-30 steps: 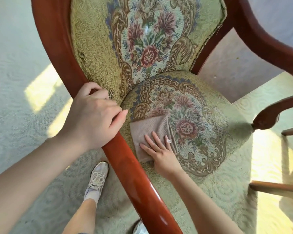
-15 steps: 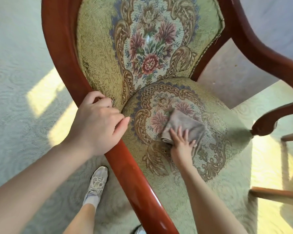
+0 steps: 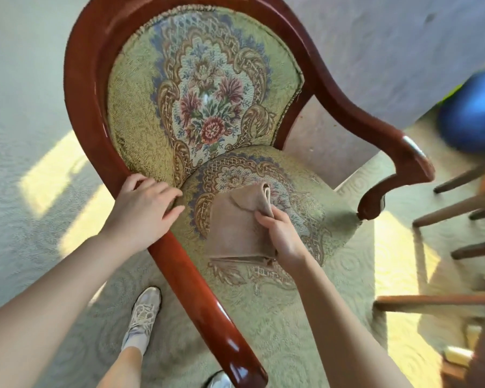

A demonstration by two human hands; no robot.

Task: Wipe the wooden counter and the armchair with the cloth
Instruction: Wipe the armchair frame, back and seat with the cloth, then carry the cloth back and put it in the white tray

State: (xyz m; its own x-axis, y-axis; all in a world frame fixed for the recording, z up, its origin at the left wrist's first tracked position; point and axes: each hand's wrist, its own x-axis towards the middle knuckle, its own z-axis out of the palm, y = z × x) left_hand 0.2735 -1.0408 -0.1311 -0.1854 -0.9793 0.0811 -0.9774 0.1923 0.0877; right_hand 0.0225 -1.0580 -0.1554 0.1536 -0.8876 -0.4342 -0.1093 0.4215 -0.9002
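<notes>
Two hands on the armchair [image 3: 179, 88]: left hand [image 3: 140, 211] wraps its wooden arm rail, right hand [image 3: 282, 236] pinches the folded cloth [image 3: 235, 228]. Cloth hangs over the seat, spreading leftward from the right fingers, long edge running toward the backrest. Right hand nearer the unwiped seat.

You have no legible text, label, brand, number or sign anywhere around your hands.
</notes>
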